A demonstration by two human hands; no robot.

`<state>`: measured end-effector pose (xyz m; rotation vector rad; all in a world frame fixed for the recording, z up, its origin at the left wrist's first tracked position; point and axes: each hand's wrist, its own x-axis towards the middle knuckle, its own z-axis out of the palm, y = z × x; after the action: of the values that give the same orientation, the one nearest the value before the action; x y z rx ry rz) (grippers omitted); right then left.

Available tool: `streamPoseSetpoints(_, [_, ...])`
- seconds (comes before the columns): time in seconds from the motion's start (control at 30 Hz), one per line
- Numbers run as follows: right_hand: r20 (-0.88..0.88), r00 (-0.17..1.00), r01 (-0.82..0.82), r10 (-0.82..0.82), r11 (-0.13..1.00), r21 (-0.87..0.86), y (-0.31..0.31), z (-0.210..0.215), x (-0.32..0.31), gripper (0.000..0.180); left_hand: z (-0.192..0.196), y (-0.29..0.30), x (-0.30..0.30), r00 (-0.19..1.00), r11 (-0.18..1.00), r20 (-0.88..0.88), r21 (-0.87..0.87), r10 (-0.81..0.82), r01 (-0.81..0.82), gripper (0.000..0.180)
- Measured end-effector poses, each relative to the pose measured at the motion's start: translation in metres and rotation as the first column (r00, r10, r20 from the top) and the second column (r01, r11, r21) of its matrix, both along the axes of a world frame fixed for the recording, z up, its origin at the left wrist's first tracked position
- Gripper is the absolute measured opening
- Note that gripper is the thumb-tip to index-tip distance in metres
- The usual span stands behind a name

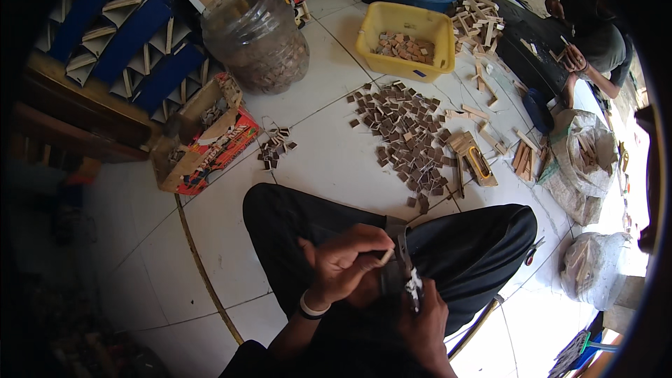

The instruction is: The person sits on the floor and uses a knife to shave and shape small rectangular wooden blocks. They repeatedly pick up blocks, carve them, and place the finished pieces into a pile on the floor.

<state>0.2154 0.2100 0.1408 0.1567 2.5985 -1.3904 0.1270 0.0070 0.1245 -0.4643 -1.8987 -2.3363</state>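
Here, the left hand (344, 259) pinches a small pale piece (386, 257) between thumb and finger, tilted, just left of the long dark tool (410, 274) that the right hand (428, 316) grasps (the tool points roughly forward; whether the two touch is unclear)

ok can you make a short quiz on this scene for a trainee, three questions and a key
1. What is the left hand holding?
2. True or false: the yellow tub stands between the pile of brown squares and the blue basin.
3. Fill in the gap: a white band is worn on the ____ wrist.

Key
1. A small pale piece
2. True
3. left
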Motion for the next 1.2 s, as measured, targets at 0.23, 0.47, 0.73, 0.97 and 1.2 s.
streamPoseSetpoints(0.23, [0.021, 0.987, 0.161, -0.161, 0.951, -0.263, 0.021, 0.000, -0.016, 0.015, -0.051, -0.054, -0.032, 0.669, 0.742, 0.590, 0.165, 0.453, -0.649, 0.054])
streamPoseSetpoints(0.47, [0.209, 0.919, 0.394, -0.334, 0.809, -0.437, 0.047, 0.000, -0.013, 0.051, -0.080, -0.056, -0.004, 0.660, 0.818, 0.536, -0.107, 0.526, -0.566, 0.028])
streamPoseSetpoints(0.73, [0.259, 0.891, 0.454, -0.373, 0.718, -0.528, 0.054, 0.003, -0.013, 0.057, -0.134, -0.004, -0.100, 0.929, 0.720, 0.067, -0.652, 0.365, -0.236, 0.027])
streamPoseSetpoints(0.97, [0.242, 0.904, 0.427, -0.351, 0.724, -0.542, 0.049, 0.001, -0.001, 0.056, -0.193, 0.026, -0.161, 0.895, 0.479, -0.277, -0.768, 0.350, -0.425, 0.052])
streamPoseSetpoints(1.2, [0.318, 0.918, 0.374, -0.236, 0.778, -0.505, 0.055, 0.000, 0.008, 0.054, -0.135, 0.019, -0.140, 0.956, 0.732, -0.078, -0.626, 0.284, -0.269, 0.041])
